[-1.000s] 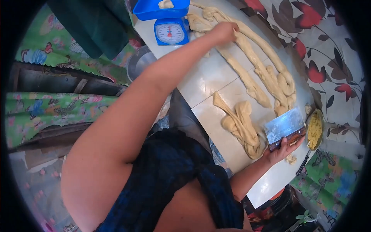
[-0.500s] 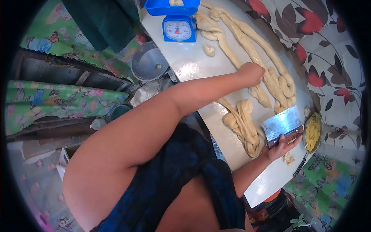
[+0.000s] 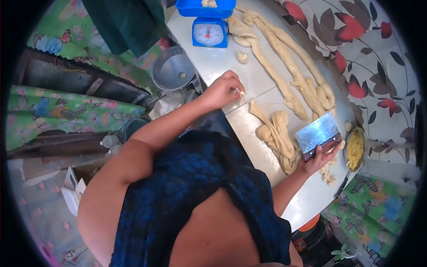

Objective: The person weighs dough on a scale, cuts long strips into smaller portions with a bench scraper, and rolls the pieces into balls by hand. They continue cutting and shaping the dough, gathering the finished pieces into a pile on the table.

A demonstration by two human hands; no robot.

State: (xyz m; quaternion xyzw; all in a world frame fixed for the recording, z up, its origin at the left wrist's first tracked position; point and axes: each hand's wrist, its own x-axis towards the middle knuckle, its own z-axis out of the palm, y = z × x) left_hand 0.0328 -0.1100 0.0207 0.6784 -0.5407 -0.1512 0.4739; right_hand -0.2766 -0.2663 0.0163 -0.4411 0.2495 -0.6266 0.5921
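My left hand [image 3: 227, 90] is over the table's near edge, its fingers pinched around a small pale piece of dough [image 3: 242, 94]. A dough scraper [image 3: 318, 133] with a shiny metal blade and brown wooden handle is in my right hand [image 3: 321, 158], blade pointing away from me. Just left of the scraper lies a folded heap of dough [image 3: 279, 133]. Beyond it, long dough ropes [image 3: 278, 82] stretch across the table toward the scale. One small dough lump [image 3: 241, 57] sits apart below the scale.
A blue dial scale [image 3: 210, 33] with a blue tray holding dough stands at the far left of the white table [image 3: 209, 62]. At right are a bowl of yellow filling [image 3: 355, 149], a black-handled knife [image 3: 341, 188] and dough scraps [image 3: 328, 175]. A grey basin [image 3: 172, 66] stands off the left edge.
My left hand has moved left, from the dough ropes to the near table edge, with a small dough piece in its fingers. My right hand still holds the scraper, nearly in place.
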